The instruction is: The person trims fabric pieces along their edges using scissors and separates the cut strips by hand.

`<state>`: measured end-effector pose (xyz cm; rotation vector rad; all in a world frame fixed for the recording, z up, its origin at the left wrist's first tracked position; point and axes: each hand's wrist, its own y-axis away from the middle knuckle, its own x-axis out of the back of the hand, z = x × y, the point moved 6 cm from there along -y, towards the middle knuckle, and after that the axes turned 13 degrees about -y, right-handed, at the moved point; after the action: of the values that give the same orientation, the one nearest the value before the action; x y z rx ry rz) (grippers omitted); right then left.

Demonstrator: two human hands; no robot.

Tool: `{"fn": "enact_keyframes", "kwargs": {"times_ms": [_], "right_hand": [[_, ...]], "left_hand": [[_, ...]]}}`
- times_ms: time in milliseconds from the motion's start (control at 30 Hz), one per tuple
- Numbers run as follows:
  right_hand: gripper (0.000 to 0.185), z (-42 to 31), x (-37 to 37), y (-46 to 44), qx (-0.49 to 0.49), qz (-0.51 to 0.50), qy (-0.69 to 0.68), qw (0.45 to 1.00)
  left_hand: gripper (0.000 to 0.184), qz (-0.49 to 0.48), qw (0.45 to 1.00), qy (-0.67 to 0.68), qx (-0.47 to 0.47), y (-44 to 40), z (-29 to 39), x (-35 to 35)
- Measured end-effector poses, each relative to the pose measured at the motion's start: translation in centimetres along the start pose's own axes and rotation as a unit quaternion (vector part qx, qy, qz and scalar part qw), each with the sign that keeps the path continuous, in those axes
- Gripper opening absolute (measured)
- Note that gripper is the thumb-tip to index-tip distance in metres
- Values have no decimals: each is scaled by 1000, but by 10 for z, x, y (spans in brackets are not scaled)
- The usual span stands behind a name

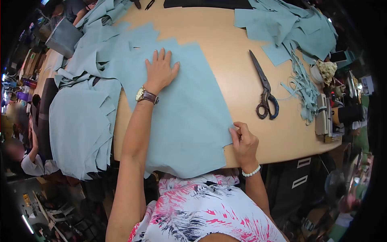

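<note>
A light blue-green fabric piece (185, 105) lies spread over the wooden table, its near end hanging at the front edge. My left hand (160, 69) rests flat on the cloth's upper part with fingers spread; a watch is on that wrist. At the cloth's right edge, close to a small notch, my right hand (244, 142) pinches the fabric between thumb and fingers. Black-handled scissors (264, 86) lie on the table to the right of the cloth, blades closed and pointing away from me. Neither hand touches them.
Layered cut pieces (82, 125) hang over the table's left edge. A fabric heap (298, 30) sits at the back right, with a tangle of thin strips (304, 90) below it. A grey block (64, 37) stands at upper left. Other people are at the far left.
</note>
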<state>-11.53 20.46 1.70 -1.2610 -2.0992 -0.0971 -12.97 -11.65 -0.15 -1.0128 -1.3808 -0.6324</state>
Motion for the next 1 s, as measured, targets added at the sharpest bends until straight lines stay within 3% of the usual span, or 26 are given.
{"fn": "enact_keyframes", "kwargs": {"times_ms": [267,433,533,633,733,800,933,1000], "right_hand": [[19,3,0,1,-19,14,-26,999],[18,3,0,0,-27,5,-44,999],[17,3,-1,-1,-25,2,-33,999],[19,6,-2,0,-18,-5,-44,999],[25,9,5,2,-68,44,-166,983],[30,19,8,4,-98,76,-219,968],[34,17,8,4,-144,88,-283,944],[35,14,8,4,-163,87,-283,941]], "left_hand": [[66,1,998,21,-58,80,23,56],[65,-28,977,202,-60,127,7,62],[43,56,982,145,-102,141,16,53],[23,90,960,240,-111,133,20,49],[15,5,973,209,-104,109,27,61],[11,-29,948,307,-74,74,23,98],[16,318,848,396,-152,2,-37,210],[32,314,842,409,-159,-27,-84,247]]}}
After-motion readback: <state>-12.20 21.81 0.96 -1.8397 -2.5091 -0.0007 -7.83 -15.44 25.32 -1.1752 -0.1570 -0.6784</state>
